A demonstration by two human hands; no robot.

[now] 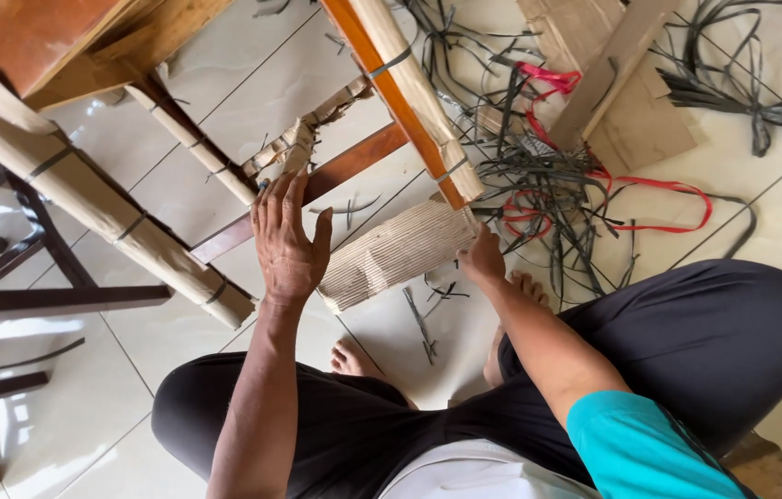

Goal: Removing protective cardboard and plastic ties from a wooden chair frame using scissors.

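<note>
You sit cross-legged on a glossy pale tiled floor [409, 162], bare feet tucked in front of you. Your left hand [287, 242] lies flat with fingers spread on a dark wooden rail [354, 164] of the chair frame, holding nothing closed in its grasp. Your right hand [482, 259] pinches the far edge of a piece of corrugated cardboard [396, 254], which sits just below the end of a chair leg [407, 88] wrapped in cardboard and bound with dark straps. Between your two hands the cardboard lies on the tiles, slightly bent. Toward the floor's far right a tangle of black packing straps [543, 180] and red straps [659, 208] lies scattered, near flat cardboard sheets [613, 83]. At the left edge stands dark wooden furniture [12, 268], and another wrapped leg [86, 194] slants across the tiles.
</note>
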